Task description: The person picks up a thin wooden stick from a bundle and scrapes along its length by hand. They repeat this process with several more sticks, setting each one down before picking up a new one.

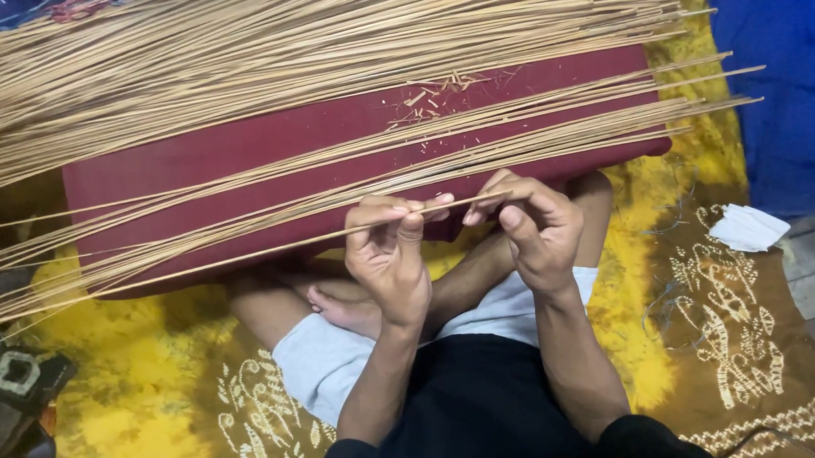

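Pinching one thin stick (271, 249), both hands' fingers (425, 210).

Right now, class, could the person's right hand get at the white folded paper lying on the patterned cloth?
Probably yes: the right hand is pinching a thin stick, but nothing lies between it and the white folded paper.

Single thin tan stick (271, 247), long and straight, pinched near right end, slanting down-left across dark red cushion edge.
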